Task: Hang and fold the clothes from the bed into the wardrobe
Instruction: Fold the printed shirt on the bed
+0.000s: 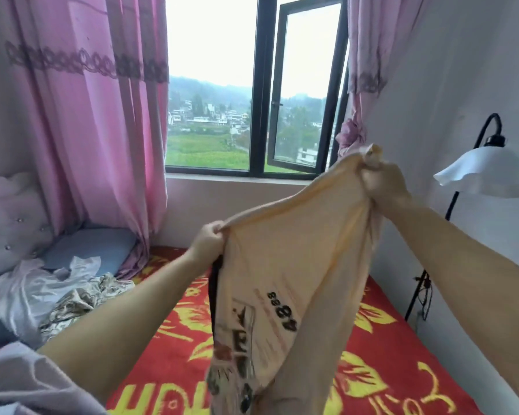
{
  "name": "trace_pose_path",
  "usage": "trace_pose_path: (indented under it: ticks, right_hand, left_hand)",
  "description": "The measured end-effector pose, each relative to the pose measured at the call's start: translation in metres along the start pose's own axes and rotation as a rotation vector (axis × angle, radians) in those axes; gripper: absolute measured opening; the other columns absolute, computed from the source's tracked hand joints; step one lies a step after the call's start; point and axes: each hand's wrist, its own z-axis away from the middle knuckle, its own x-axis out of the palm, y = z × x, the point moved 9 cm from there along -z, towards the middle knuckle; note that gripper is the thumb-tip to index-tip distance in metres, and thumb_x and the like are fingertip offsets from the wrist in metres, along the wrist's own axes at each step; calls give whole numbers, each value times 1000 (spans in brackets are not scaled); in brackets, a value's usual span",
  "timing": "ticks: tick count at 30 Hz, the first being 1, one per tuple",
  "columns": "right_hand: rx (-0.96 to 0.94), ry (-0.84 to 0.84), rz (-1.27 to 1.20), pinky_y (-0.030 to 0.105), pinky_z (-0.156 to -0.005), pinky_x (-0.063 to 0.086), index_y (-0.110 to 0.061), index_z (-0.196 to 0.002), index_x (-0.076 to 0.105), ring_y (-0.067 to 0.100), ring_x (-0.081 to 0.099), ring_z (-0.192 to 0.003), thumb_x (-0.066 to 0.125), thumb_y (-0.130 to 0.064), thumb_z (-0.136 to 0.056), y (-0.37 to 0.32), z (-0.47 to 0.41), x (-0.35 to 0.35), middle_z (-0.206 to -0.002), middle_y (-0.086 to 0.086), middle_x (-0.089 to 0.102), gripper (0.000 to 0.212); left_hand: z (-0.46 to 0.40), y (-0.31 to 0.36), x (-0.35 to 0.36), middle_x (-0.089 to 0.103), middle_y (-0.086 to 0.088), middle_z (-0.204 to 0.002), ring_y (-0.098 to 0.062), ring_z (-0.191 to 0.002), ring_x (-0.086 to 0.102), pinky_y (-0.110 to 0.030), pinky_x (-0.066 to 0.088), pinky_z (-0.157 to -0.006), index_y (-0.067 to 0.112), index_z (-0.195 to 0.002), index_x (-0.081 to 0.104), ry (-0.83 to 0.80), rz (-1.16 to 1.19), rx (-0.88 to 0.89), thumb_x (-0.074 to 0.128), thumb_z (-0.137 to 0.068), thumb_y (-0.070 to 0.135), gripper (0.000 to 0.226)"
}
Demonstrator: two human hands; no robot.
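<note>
Holding a pale yellow printed garment (285,265) above the bed (372,354), left hand (207,242) fingers pinching its edge, right hand (382,181) clenching bunched fabric

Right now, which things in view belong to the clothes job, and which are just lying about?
Job:
pale yellow printed cotton garment, held up in the grip of left hand and right hand
crumpled white and patterned clothes on red-and-yellow flowered bed blanket

Lying about:
white-shaded black floor lamp
pink curtains
blue pillow
</note>
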Motion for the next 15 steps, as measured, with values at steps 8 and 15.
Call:
trace_pose_path:
  ticks: [8,15]
  right_hand:
    - [-71,-870,-110,30,-85,52,-15,-130,51,17,62,-100,67,-18,-89,-24,94,118,-111,9,66,44]
    - [-56,-462,-204,26,-55,40,-8,-91,70,18,50,-64,53,-16,-96,-15,48,71,-74,6,58,20]
  left_hand:
    - [-4,135,86,65,-7,-78,-15,-72,55,-30,46,-69,2,-83,71,-296,-436,403,63,-88,16,17]
    - [-3,73,79,67,-3,-90,-20,-83,65,-31,53,-77,8,-96,66,-465,-512,168,65,-86,22,17]
